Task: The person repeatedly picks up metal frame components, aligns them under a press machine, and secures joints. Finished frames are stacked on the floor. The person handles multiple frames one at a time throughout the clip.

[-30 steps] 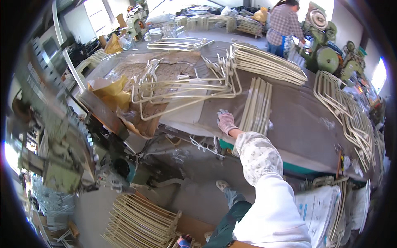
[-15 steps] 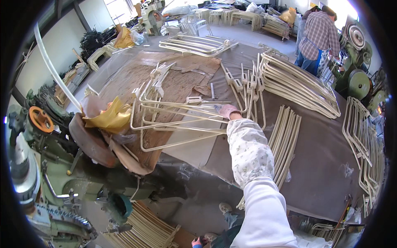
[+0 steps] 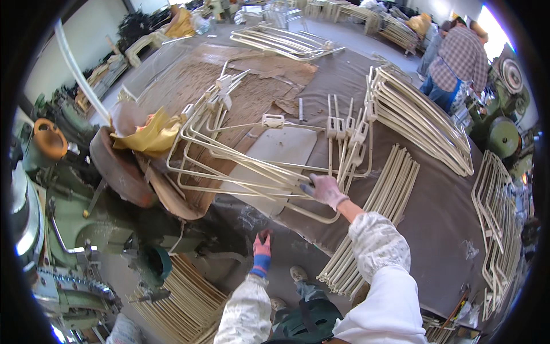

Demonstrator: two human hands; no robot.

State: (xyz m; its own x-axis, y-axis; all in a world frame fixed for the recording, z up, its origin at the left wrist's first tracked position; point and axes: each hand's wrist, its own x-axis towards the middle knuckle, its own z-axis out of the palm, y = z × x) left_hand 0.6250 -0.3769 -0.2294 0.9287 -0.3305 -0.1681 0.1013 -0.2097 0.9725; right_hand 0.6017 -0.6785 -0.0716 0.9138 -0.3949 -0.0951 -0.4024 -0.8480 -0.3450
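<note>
My right hand (image 3: 326,192), in a pale pink glove, is closed round the cream metal tubes of a bent tube frame (image 3: 316,217) at the table's near edge. Several such tubes overlap there, so I cannot tell how many frames it grips. My left hand (image 3: 262,246), in a pink glove with a blue cuff and dark fingertips, is in front of the table edge. Its fingers point up, slightly apart, with nothing visible in them. More bent frames with white blocks (image 3: 273,120) lie beyond my right hand.
Bundled straight tubes (image 3: 392,182) and stacked bent frames (image 3: 421,123) lie on the brown-covered table (image 3: 441,229). Green machinery (image 3: 109,238) stands at the left, beside a rusty curved pan (image 3: 117,172) holding yellow material. Another person (image 3: 458,60) works at the far right.
My right hand has drawn the tube frames nearer and slightly right, tilting them. My left hand has risen from the lower edge toward the table. The view has shifted a little.
</note>
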